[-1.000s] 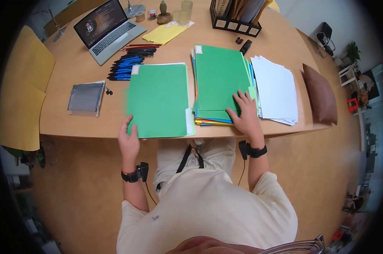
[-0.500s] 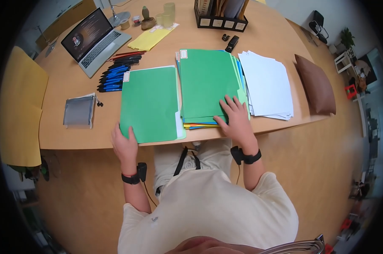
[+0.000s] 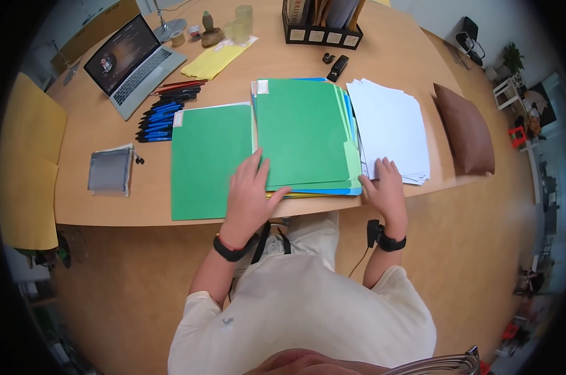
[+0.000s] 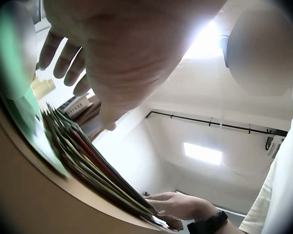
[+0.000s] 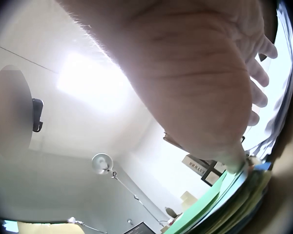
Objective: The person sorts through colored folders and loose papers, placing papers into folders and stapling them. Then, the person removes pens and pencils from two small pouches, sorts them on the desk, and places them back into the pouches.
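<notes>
A single green folder (image 3: 208,165) lies flat on the table in the head view, and a stack of folders with a green one (image 3: 302,134) on top lies just right of it. My left hand (image 3: 248,197) reaches over the gap between them, fingers straight, thumb pointing at the stack's lower left corner. In the left wrist view its fingers hang loosely apart beside the stack's layered edges (image 4: 95,161). At the stack's lower right corner is my right hand (image 3: 386,194), thumb at the folder edges, fingers extended over the white paper sheets (image 3: 389,128).
Blue and black pens (image 3: 161,119), a laptop (image 3: 136,69) and a grey zip pouch (image 3: 110,170) occupy the left side. Farther back are yellow paper (image 3: 220,57), a stapler (image 3: 338,67) and a file holder (image 3: 323,36). A brown cushion (image 3: 464,128) lies at the right edge.
My left hand has left the single folder's lower left corner and moved right to the stack. My right hand has slid off the stack's top to its lower right corner. More blue shows at the stack's edges.
</notes>
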Action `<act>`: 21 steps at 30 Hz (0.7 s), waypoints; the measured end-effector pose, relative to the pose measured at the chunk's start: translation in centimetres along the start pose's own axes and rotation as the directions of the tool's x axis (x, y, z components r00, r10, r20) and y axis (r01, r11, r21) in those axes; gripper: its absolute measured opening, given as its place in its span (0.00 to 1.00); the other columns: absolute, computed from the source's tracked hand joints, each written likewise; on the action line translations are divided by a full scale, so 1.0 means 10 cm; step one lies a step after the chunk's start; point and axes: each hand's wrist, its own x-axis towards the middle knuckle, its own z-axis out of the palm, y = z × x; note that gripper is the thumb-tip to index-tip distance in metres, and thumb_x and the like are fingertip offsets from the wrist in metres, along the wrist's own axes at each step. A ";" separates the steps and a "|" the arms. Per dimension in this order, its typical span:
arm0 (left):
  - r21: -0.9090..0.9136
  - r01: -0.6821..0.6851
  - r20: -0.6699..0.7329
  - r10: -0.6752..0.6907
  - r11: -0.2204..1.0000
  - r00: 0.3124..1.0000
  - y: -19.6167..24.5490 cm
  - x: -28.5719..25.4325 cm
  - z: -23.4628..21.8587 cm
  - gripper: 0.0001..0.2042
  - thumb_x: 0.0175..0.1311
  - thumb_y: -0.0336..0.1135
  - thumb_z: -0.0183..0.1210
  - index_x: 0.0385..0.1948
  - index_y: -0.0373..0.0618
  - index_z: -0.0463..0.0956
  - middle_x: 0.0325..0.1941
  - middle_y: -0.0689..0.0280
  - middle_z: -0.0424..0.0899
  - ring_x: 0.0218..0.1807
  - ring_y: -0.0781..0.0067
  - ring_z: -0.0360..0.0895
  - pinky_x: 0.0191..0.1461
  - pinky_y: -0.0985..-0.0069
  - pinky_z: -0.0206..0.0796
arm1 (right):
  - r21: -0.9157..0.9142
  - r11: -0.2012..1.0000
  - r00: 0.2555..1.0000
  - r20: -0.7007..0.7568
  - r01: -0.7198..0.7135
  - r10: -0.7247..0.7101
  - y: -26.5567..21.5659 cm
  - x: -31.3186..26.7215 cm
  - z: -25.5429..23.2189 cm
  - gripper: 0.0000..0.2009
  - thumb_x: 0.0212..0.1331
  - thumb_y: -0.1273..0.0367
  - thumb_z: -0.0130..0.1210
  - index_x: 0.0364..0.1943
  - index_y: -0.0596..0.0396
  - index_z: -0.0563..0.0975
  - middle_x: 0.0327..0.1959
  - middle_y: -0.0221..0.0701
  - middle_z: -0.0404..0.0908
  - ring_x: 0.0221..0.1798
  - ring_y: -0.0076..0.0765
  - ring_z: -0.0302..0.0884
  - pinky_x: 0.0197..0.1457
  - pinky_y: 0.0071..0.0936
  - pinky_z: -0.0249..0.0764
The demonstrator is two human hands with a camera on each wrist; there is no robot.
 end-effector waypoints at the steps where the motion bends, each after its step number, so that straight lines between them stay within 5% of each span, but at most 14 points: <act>1: 0.005 -0.030 0.011 0.030 1.000 0.999 0.02 0.04 0.07 0.30 0.62 0.47 0.75 0.58 0.31 0.80 0.75 0.45 0.74 0.73 0.41 0.71 0.74 0.51 0.65 | 0.022 1.000 1.000 0.015 -0.003 0.003 0.03 -0.01 0.00 0.31 0.66 0.57 0.66 0.68 0.64 0.76 0.74 0.57 0.72 0.79 0.68 0.63 0.80 0.60 0.61; 7: 0.094 -0.064 0.097 0.055 0.994 0.994 -0.09 0.08 0.23 0.28 0.65 0.50 0.72 0.54 0.31 0.82 0.68 0.43 0.81 0.71 0.45 0.76 0.71 0.52 0.67 | 0.060 0.998 1.000 -0.008 0.011 -0.011 0.16 -0.07 0.01 0.31 0.64 0.61 0.69 0.68 0.63 0.76 0.73 0.55 0.74 0.77 0.68 0.66 0.79 0.53 0.63; 13: 0.050 -0.027 0.070 0.023 0.998 0.997 -0.12 0.12 0.19 0.17 0.72 0.40 0.66 0.53 0.36 0.84 0.61 0.46 0.87 0.64 0.45 0.82 0.66 0.53 0.72 | 0.005 1.000 0.997 -0.072 0.026 -0.025 0.12 -0.03 0.05 0.28 0.64 0.63 0.68 0.66 0.61 0.78 0.72 0.53 0.76 0.75 0.64 0.69 0.78 0.54 0.63; 19: -0.071 0.006 -0.103 -0.013 0.997 0.995 -0.23 0.09 0.17 0.10 0.72 0.32 0.63 0.48 0.36 0.86 0.44 0.49 0.91 0.44 0.47 0.88 0.48 0.58 0.80 | 0.019 1.000 0.998 -0.063 -0.009 0.010 0.14 0.00 0.04 0.21 0.67 0.65 0.65 0.62 0.57 0.82 0.69 0.44 0.80 0.71 0.53 0.75 0.76 0.57 0.64; 21: -0.159 0.201 -0.054 -0.211 0.967 0.976 -0.25 0.04 0.14 0.09 0.73 0.29 0.62 0.47 0.35 0.86 0.41 0.50 0.90 0.37 0.51 0.88 0.42 0.64 0.79 | -0.002 1.000 0.995 -0.101 -0.014 0.013 0.17 0.00 0.04 0.18 0.68 0.66 0.63 0.59 0.56 0.84 0.66 0.41 0.84 0.68 0.49 0.79 0.75 0.58 0.65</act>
